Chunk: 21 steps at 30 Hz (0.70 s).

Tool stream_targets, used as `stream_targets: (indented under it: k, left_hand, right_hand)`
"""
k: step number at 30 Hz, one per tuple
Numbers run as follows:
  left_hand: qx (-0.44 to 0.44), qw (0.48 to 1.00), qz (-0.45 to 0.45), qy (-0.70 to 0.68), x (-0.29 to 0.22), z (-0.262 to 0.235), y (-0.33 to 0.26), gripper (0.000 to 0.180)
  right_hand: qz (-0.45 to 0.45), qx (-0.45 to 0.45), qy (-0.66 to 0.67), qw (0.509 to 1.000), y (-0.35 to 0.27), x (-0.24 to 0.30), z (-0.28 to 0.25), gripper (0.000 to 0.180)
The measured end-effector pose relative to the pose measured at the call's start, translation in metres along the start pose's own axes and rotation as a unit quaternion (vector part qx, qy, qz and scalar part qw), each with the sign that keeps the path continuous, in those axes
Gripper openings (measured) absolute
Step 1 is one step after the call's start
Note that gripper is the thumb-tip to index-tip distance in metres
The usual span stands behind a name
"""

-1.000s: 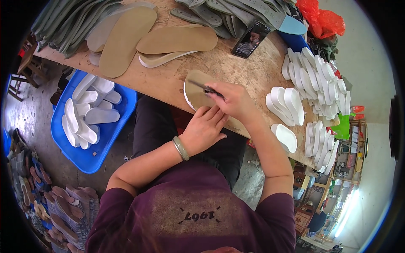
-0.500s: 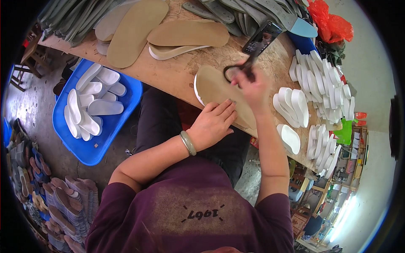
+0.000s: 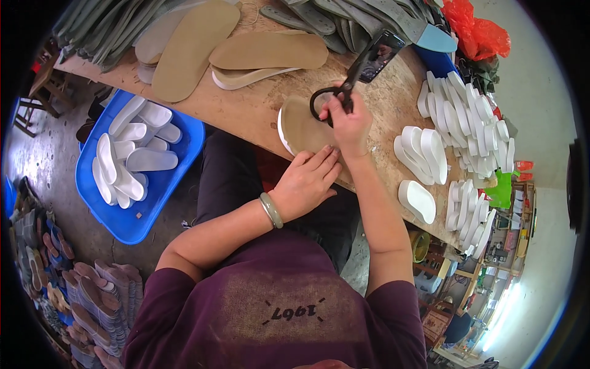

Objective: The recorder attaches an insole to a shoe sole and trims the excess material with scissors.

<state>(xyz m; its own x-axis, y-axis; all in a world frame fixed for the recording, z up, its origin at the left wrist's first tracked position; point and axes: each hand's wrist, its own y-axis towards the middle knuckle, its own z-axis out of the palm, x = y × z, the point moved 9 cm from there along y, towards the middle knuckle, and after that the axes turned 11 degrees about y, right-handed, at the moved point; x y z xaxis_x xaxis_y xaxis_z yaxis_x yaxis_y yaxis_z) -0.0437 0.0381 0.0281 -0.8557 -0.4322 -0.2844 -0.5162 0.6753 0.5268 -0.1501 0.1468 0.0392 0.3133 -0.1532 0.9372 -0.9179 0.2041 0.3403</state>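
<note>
The near edge of the tabletop [image 3: 393, 111] slants past the person's lap, and the tan sole [image 3: 302, 118] lies right at that edge about midway along it, white showing under its left rim. Bare wood is open from this sole toward the phone [image 3: 382, 56] and rightward to a trio of white soles [image 3: 424, 154], with a narrower bare band to the left. The left hand [image 3: 307, 184] rests with its fingers straight and together on the sole's near side, clasping nothing that I can see, its wrist (wearing a pale bangle [image 3: 271, 210]) out past the edge. The right hand [image 3: 348, 126] is closed around black scissors [image 3: 322, 106], held above the sole's right part, blades pointing toward the phone, which crowds them on that side. Grey sole pieces [image 3: 362, 21] fill the far edge, a pair of tan soles [image 3: 270, 50] lies toward the far left, and more white soles [image 3: 467, 117] line the right edge; a single white sole [image 3: 416, 202] sits at the near right. Beyond the near edge at left stands a blue tub [image 3: 138, 230] of white soles. A second ago the blades pointed left over the sole, with both hands close together; now they point away and the hands are apart.
</note>
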Motion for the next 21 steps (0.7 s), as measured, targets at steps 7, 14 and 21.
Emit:
stream_targets:
  k: [7, 14, 21]
  left_hand:
    - [0.008, 1.000, -0.016, -0.007, 0.008, -0.012, 0.006, 0.059]
    - [0.003, 0.999, -0.030, 0.038, 0.028, -0.010, -0.004, 0.055]
    - [-0.012, 0.999, -0.032, 0.011, 0.029, -0.007, -0.009, 0.051]
  right_hand:
    - [0.030, -0.066, 0.106, 0.992, 0.012, 0.023, -0.032, 0.028]
    - [-0.119, 0.251, -0.178, 0.944, -0.026, 0.049, 0.028, 0.030]
    - [-0.290, 0.337, -0.262, 0.857, -0.029, 0.052, 0.059, 0.050]
